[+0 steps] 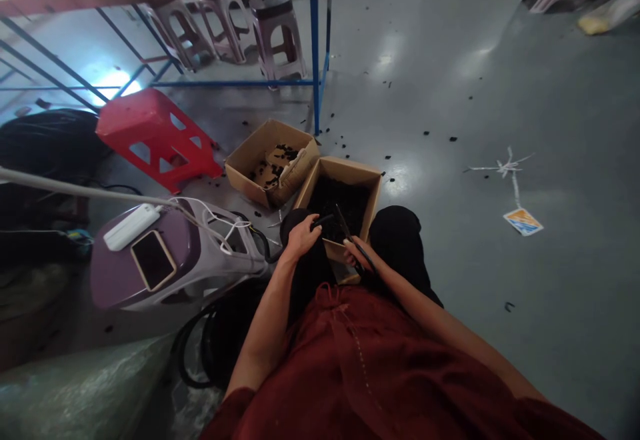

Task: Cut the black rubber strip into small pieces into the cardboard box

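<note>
My right hand [356, 251] is closed round a pair of scissors [344, 223] with dark handles, the blades pointing forward. Between the fingertips of my left hand [301, 237] is a thin black strip [323, 220], its end towards the blades. Whether the blades touch the strip I cannot tell. Both hands are over the near side of a cardboard box [374, 177] between my knees, which holds a heap of small black pieces [345, 193]. Beside it on the left stands a second cardboard box [243, 183] with scattered black bits inside.
To the left, a purple stool [113, 280] carries a phone [153, 261] and a white power strip [131, 228]; cables run across it. A red stool [150, 127] lies tipped behind. A blue-framed table [315, 60] stands ahead. Black scraps and a tag [523, 221] lie on the floor.
</note>
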{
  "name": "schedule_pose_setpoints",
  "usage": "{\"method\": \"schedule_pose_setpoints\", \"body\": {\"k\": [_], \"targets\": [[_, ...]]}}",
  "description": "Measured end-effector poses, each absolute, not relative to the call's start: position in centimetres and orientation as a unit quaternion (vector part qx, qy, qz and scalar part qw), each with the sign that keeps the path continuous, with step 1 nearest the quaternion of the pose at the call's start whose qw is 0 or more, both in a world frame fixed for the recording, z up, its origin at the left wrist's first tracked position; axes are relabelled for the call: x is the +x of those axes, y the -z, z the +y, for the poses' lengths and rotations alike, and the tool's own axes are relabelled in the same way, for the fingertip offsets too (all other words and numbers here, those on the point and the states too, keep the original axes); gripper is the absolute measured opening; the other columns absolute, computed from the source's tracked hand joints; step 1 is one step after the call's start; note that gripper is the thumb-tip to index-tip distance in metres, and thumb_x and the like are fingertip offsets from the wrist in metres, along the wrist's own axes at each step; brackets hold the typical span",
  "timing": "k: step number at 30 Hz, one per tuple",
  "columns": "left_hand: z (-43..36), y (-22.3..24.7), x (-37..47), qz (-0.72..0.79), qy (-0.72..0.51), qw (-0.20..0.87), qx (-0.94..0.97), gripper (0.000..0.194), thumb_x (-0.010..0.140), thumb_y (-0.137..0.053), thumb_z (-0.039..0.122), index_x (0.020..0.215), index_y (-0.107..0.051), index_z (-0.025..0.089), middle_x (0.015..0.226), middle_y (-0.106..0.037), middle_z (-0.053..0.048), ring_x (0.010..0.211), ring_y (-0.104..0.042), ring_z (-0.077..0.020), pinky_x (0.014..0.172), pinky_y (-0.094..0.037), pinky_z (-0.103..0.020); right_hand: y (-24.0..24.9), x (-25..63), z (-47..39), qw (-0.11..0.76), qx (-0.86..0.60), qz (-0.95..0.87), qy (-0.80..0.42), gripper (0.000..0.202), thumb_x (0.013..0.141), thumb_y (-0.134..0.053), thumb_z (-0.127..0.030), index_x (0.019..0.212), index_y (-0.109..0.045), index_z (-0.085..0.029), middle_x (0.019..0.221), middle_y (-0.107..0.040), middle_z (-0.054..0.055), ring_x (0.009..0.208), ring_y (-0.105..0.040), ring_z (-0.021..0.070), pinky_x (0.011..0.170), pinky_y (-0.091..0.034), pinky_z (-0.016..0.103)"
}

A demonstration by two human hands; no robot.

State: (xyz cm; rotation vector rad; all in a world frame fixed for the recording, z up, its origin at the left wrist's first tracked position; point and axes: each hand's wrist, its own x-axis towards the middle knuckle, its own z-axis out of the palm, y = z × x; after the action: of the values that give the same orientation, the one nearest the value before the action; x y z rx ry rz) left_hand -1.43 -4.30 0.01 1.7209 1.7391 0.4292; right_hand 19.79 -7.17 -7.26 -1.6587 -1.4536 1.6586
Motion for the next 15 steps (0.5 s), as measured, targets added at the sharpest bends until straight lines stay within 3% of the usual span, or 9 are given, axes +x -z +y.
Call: {"method": "schedule_pose_setpoints", "body": {"k": [5, 15], "targets": [[-4.4, 0.4, -1.7, 0.65, -0.179, 0.32, 0.666, 0.032, 0.092, -0.046, 0.028, 0.119, -0.059, 0.017, 0.113, -0.068, -0.006, 0.106, -0.061, -0.02, 0.094, -0.044, -0.03, 6.4, 20.5, -9.6, 0.182, -0.571, -0.479, -0.641, 0.046, 0.089, -0.043, -0.058, 0.115, -0.052, -0.021, 0.079, -0.063, 0.003, 0.057, -0.062, 0.0125, 0.048, -0.047, 0.021], [-4.5, 0.8, -1.9, 0.644, -0.188, 0.318, 0.67, 0.029, 0.092, -0.047, 0.027, 0.117, -0.059, 0.018, 0.111, -0.068, -0.007, 0.105, -0.061, -0.0199, 0.093, -0.044, -0.03, 5.6, 19.8, -10.1, 0.167, -0.548, -0.567, -0.592, 0.045, 0.087, -0.049, -0.057, 0.114, -0.053, -0.021, 0.091, -0.066, 0.003, 0.069, -0.064, 0.0136, 0.061, -0.051, 0.024]]}}
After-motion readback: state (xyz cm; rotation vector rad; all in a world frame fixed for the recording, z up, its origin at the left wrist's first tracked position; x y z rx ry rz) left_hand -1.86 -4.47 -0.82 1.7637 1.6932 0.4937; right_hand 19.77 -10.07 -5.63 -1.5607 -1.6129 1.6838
